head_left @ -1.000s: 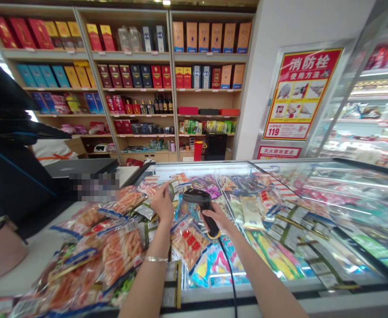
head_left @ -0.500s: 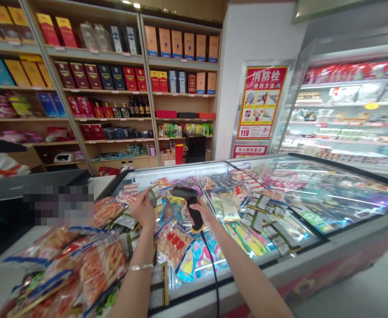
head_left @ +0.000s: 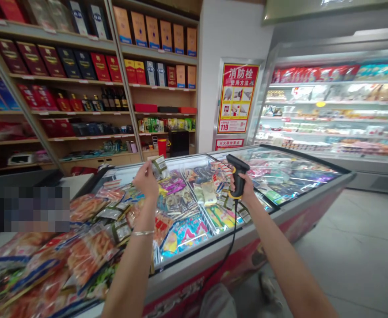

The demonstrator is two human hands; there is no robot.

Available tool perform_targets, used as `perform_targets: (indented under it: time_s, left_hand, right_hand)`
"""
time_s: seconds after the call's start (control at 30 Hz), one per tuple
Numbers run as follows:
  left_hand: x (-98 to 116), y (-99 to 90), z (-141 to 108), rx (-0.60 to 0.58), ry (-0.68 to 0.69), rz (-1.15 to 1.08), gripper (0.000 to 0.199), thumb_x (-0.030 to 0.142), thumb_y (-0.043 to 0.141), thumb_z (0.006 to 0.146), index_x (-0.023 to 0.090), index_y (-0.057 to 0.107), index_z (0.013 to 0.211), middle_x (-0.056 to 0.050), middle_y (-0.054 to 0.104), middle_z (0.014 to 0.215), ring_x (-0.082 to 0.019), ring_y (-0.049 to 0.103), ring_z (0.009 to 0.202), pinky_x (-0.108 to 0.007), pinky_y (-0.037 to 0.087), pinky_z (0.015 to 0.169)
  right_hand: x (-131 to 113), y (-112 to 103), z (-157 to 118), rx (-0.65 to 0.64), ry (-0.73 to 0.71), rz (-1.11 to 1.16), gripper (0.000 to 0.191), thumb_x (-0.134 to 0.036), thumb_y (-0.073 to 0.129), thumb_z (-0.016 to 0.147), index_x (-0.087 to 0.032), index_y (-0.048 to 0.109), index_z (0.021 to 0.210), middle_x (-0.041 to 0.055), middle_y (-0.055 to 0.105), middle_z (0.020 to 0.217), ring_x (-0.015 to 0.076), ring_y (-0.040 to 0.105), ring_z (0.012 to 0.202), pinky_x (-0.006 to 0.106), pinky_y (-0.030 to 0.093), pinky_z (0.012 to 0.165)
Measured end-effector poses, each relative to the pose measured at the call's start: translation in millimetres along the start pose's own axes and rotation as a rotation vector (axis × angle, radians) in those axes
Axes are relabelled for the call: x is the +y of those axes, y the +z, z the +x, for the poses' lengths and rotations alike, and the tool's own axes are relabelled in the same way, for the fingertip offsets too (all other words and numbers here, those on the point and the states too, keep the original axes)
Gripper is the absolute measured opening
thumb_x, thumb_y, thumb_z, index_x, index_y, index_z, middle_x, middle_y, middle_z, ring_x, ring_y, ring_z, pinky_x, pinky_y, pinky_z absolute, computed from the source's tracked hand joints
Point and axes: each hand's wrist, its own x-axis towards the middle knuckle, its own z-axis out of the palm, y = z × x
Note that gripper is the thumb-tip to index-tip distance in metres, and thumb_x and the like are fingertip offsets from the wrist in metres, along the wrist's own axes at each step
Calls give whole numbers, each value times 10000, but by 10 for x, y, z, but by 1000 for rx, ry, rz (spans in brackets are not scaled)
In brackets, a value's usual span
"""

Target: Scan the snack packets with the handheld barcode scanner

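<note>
My left hand [head_left: 146, 180] pinches a small green and silver packet [head_left: 160, 166] by its edge, raised over the far left part of the freezer. In my right hand [head_left: 243, 187] is a black and yellow barcode scanner [head_left: 237, 175], held upright above the freezer glass, its cable [head_left: 231, 245] hanging down. The scanner and the packet are well apart. Clear bags of orange-pink food [head_left: 91, 249] lie piled at the left, with more green and silver packets [head_left: 113, 211] among them.
The glass-topped freezer [head_left: 187, 261] holds colourful bags. Shelves of boxes [head_left: 84, 81] stand behind, with a red poster [head_left: 236, 98] on the wall and a lit fridge [head_left: 326, 104] at the right. A dark device [head_left: 21, 183] is at the left.
The view has turned right. My right hand has lifted the scanner away to the right. My left hand has risen, and the packet in it now shows above the pile.
</note>
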Motion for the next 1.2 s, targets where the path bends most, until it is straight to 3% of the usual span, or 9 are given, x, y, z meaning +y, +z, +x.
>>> perform_targets:
  time_s: [0.1,0.23,0.37,0.5,0.63,0.8,0.97,1.2]
  left_hand:
    - [384,332,-326,-63,-44,-107,248,282,529,877,189,727,994,-48,733,988,-169,666,917,-278,486,860]
    - [713,723,-1083,-290,-188,-193,247,245,510,876,195,725,986,-45,730,1008,-168,671,920,-278,496,854]
    - [802,974,-1807,-519,-302,-222,233,233,527,859,206,721,983,-40,730,1008,-172,676,920,-300,499,872]
    - [737,1121,-2223,-675,-329,-239,227,238,527,850,211,722,964,-47,731,994,-183,679,902,-314,511,856]
    - [665,1205,-2376,-772,-245,-174,269,236,468,871,200,690,1019,-72,698,1076,-197,650,988,-352,481,931]
    - [674,1226,-2488,-866,-52,-17,377,337,531,839,146,581,1162,-153,529,1292,-256,472,1244,-401,359,1071]
    - [709,1211,-2567,-1009,17,77,431,363,485,865,154,481,1241,-147,499,1295,-250,454,1240,-403,352,1061]
    - [710,1212,-2560,-1028,0,105,389,310,471,867,145,493,1219,-150,517,1267,-259,457,1223,-389,346,1058]
  right_hand:
    - [8,-277,-68,75,-47,37,208,-411,530,678,-209,508,723,-14,480,542,107,390,392,230,319,366]
    - [102,-623,-155,108,-35,41,220,-423,533,679,-210,482,655,-7,464,512,113,390,394,231,317,364]
    - [111,-947,-230,177,-75,86,216,-400,579,645,-203,508,696,-15,496,548,101,402,400,217,330,361]
    - [101,-1212,-260,248,-125,149,257,-374,604,616,-200,535,793,-40,510,573,90,418,400,197,347,363]
    - [185,-1369,-246,312,-132,209,262,-364,601,622,-193,539,811,-45,510,574,84,420,407,188,349,366]
    - [324,-1442,-231,395,-104,282,274,-361,616,620,-177,541,809,-44,508,561,81,432,411,181,355,369]
    - [364,-1497,-223,473,-83,343,227,-344,590,644,-183,534,795,-41,501,552,87,430,406,182,359,357]
    - [366,-1541,-199,455,-62,358,216,-312,585,637,-171,542,795,-25,509,553,84,433,416,171,374,363]
